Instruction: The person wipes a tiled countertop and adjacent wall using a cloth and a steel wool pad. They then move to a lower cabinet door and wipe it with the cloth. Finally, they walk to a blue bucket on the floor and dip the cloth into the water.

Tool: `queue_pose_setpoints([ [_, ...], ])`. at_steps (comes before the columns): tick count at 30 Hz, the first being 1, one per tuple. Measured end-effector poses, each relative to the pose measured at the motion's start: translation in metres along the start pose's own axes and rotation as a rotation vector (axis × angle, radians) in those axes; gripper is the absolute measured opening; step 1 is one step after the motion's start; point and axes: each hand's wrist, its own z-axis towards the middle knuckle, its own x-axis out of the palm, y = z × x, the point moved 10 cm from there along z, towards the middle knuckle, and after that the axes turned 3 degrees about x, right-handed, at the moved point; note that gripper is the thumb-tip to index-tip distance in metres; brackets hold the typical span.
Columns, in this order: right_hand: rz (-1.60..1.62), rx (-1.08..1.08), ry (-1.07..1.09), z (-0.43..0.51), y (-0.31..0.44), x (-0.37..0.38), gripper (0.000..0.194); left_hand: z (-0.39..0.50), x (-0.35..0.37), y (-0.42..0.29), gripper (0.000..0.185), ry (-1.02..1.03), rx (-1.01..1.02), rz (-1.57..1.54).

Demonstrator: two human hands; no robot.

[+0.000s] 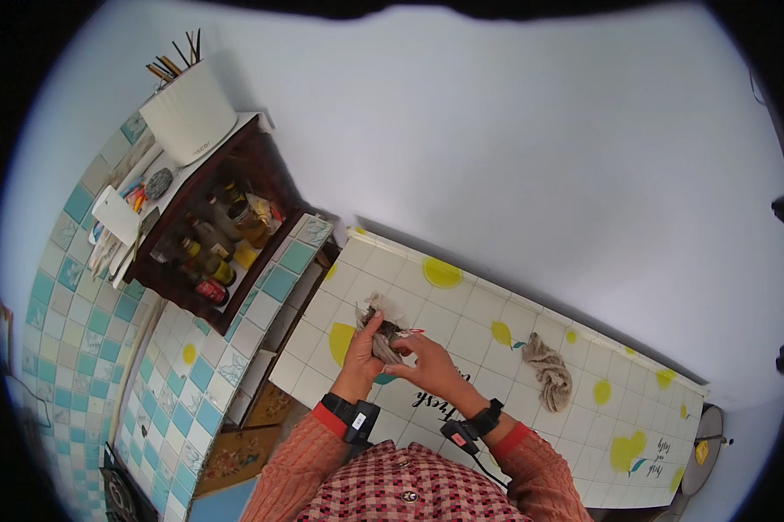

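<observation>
My left hand (366,355) grips a crumpled, partly see-through plastic bag (385,310) with something dark inside, its thumb pressed over the front. From the other side my right hand (434,372) pinches the bag's lower, gathered part between thumb and fingers. What the dark contents are cannot be made out. A small red-and-white piece (416,331) shows just above my right knuckles; whether it belongs to the bag is unclear. Both hands are above a table with a lemon-print cover (470,320). A crumpled grey-brown cloth (549,373) lies on the cover to the right.
At the left, a tiled counter (279,282) carries a dark wooden cabinet (235,320) holding several bottles (210,290). On its top stand a white utensil holder (189,114) with chopsticks and a steel-wool scourer (159,184). A round lid or pan (703,450) is beyond the table's right end.
</observation>
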Motion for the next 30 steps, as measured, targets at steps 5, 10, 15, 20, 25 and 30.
queue_pose_setpoints([
  [5, 0.010, 0.058, 0.102, 0.018, -0.008, 0.012, 0.026, 0.009, -0.021, -0.008, 0.032, -0.049, 0.114, -0.015],
  [10, 0.137, -0.260, 0.122, 0.002, 0.014, 0.002, 0.019, 0.014, -0.046, -0.009, 0.035, -0.090, 0.032, -0.094],
  [15, 0.414, 0.193, 0.150, 0.011, -0.040, 0.012, 0.016, 0.014, -0.050, 0.003, 0.045, -0.115, -0.009, -0.106],
  [20, 0.659, 0.309, 0.089, 0.018, -0.055, 0.013, 0.026, 0.013, -0.046, 0.012, 0.047, -0.121, -0.046, -0.146],
  [25, 0.584, 0.153, -0.025, 0.017, -0.033, -0.006, 0.039, 0.018, -0.059, 0.010, 0.045, -0.179, -0.006, -0.180],
  [30, 0.175, -0.095, -0.072, 0.017, 0.005, 0.001, 0.049, 0.021, -0.054, 0.005, 0.040, -0.081, 0.047, -0.160],
])
